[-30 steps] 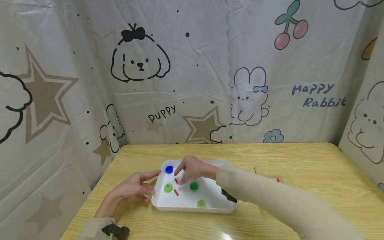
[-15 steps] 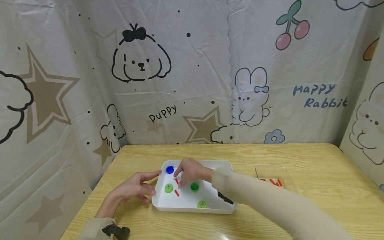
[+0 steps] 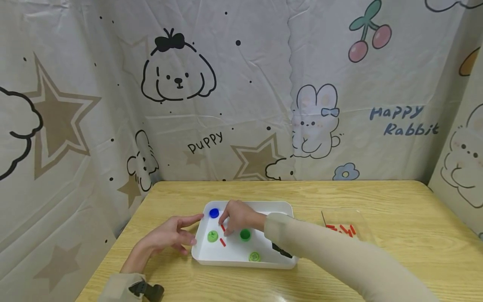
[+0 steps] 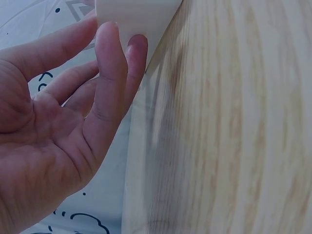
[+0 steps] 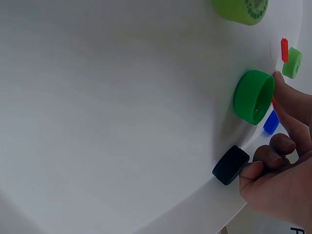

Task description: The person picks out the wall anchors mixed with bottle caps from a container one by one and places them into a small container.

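A white tray (image 3: 264, 253) holds bottle caps and red sticks. My left hand (image 3: 171, 233) touches the tray's left wall with its fingertips, the fingers loosely extended; the left wrist view shows the tray's corner (image 4: 131, 17) at those fingertips. Over the tray's back left part, my right hand (image 3: 239, 216) pinches a red stick (image 3: 223, 228) between thumb and index finger. Another red stick (image 3: 222, 242) lies just nearer. Around them sit a blue cap (image 3: 214, 213), a light green cap (image 3: 213, 236) and a green cap (image 3: 245, 235). A dark cap (image 5: 231, 165) beside my right hand shows only in the right wrist view.
A second light green cap (image 3: 254, 256) lies near the tray's front wall. Right of the tray, a clear box (image 3: 356, 216) holds several red sticks (image 3: 344, 229), partly hidden by my right forearm. A printed curtain (image 3: 249, 105) hangs behind the wooden table (image 3: 407, 218).
My right thumb and index finger have closed in on the red stick. The right forearm has shifted left and down, uncovering more red sticks in the clear box. The left hand stays put.
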The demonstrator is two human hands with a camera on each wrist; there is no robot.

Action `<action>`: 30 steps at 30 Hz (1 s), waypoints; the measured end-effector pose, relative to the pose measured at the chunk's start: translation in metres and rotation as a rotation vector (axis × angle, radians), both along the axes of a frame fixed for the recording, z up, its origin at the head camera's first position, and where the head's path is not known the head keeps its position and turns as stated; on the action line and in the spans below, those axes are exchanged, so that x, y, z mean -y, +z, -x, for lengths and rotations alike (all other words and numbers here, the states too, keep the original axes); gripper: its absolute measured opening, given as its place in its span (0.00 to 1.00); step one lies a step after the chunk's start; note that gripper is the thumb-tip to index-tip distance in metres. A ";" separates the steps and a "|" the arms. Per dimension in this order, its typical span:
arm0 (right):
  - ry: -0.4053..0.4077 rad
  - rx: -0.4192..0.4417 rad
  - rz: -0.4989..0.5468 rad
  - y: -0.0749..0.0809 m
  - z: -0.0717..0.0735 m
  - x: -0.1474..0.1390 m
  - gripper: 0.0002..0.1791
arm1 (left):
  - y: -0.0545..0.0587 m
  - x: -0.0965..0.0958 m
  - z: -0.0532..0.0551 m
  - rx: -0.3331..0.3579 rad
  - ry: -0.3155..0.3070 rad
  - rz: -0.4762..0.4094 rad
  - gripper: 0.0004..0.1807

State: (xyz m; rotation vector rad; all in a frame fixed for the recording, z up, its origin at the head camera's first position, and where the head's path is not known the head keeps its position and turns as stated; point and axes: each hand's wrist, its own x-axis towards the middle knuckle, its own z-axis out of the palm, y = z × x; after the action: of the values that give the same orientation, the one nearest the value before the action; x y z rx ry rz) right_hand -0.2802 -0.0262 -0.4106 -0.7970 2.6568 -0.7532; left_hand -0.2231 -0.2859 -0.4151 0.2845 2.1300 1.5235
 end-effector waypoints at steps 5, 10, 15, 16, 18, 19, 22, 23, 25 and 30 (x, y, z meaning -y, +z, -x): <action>-0.008 0.004 0.005 -0.001 0.000 0.001 0.15 | 0.000 0.000 0.000 -0.006 0.002 0.006 0.47; -0.010 0.008 0.002 -0.001 0.000 0.001 0.14 | 0.001 0.000 0.000 -0.008 -0.001 0.004 0.47; -0.006 0.011 -0.007 -0.001 0.000 0.001 0.14 | 0.000 0.000 -0.001 -0.011 0.000 -0.004 0.47; -0.005 0.013 -0.007 -0.001 0.000 0.001 0.14 | 0.000 0.000 -0.001 -0.011 0.002 -0.004 0.47; -0.006 0.018 -0.004 0.000 -0.001 0.000 0.14 | 0.000 0.000 -0.001 -0.011 0.003 -0.003 0.47; -0.007 0.020 -0.004 0.001 -0.001 0.000 0.14 | 0.000 0.000 -0.001 -0.010 0.005 -0.001 0.47; -0.009 0.026 -0.001 0.002 -0.001 0.000 0.13 | 0.001 -0.001 -0.001 -0.007 0.005 0.004 0.47; -0.008 0.026 0.000 0.002 -0.001 -0.001 0.13 | 0.001 -0.001 -0.001 -0.006 0.006 0.005 0.47; -0.006 0.029 0.001 0.001 -0.001 -0.001 0.13 | 0.001 -0.001 -0.001 -0.006 0.007 0.007 0.47; -0.001 0.080 0.037 0.001 0.001 -0.001 0.13 | 0.000 -0.001 -0.001 -0.005 0.007 0.007 0.47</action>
State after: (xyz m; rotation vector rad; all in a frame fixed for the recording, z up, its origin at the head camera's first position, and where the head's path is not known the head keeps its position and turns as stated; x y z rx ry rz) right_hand -0.2811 -0.0251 -0.4096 -0.7584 2.5797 -0.8196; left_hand -0.2225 -0.2853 -0.4149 0.2798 2.1419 1.5205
